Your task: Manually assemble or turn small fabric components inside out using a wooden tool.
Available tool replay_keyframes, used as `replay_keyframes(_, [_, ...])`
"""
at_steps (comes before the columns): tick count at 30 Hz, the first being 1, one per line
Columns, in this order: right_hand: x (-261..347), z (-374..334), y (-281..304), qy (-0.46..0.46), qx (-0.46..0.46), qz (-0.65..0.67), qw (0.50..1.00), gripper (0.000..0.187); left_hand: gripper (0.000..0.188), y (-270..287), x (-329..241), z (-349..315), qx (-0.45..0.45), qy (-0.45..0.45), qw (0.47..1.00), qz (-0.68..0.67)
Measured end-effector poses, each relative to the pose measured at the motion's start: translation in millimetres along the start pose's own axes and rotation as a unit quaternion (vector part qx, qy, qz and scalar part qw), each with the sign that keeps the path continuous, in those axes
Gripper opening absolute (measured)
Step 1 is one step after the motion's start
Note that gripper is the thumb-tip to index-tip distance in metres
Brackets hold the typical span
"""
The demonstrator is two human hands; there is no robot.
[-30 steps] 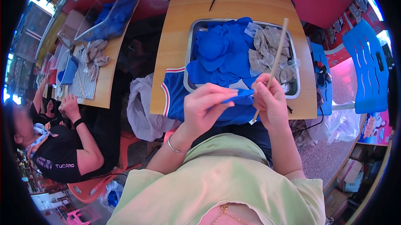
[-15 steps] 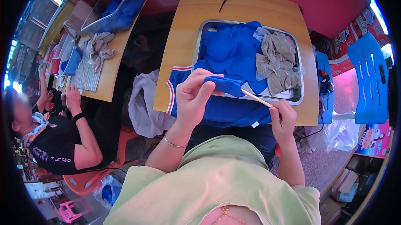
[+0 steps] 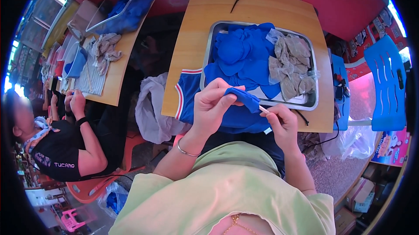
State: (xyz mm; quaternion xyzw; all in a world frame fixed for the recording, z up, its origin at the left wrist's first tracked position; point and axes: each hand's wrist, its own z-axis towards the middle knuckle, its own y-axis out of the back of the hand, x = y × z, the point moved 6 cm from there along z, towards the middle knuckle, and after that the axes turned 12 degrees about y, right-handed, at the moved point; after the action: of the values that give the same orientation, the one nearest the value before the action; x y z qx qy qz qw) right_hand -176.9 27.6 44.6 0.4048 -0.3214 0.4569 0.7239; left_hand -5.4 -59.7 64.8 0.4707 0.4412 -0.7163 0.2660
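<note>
Centrally, a light-brown wooden surface (image 3: 196,12) fills the area ahead of the wearer. Farther left, a person in a black short-sleeved top (image 3: 65,150) sits at a second wooden surface (image 3: 118,74), both hands close together near its edge. To the right of the main surface stands a bright blue slatted plastic chair (image 3: 387,84).

On the main surface: one rectangular silver metal tray (image 3: 208,49) with a raised rim. Along the near edge, between tray and wearer, lies a dark blue cloth with red-and-white striped trim (image 3: 187,99), partly hidden by the left hand.

Tray contents: at left and middle, a heap of flat, rounded, bright blue fabric pieces (image 3: 246,51), overlapping; at right, a crumpled grey-beige bundle with clear plastic (image 3: 294,67), beside the heap.

Left hand (image 3: 214,106): over the near edge of the surface; grip closed, thumb and fingers pinching the left end of a narrow, folded blue fabric piece (image 3: 246,98). The piece is in front of the tray's near side, slanting down to the right.

Right hand (image 3: 283,126): to the right of that piece; grip closed, thumb and fingers pinching a thin pale stick (image 3: 263,109). The stick's far end meets the piece's right end and is lost to view there; depth of insertion cannot be told.

Smallest item: a slim black rod-shaped object (image 3: 235,5) near the far edge of the surface, well apart from both hands.
</note>
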Motion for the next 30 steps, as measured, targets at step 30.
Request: replay_keyframes(30, [5, -2, 15, 0.109, 0.0, -0.21, 0.972, 0.014, 0.016, -5, 9, 19, 0.038, 0.15, 0.982, 0.111])
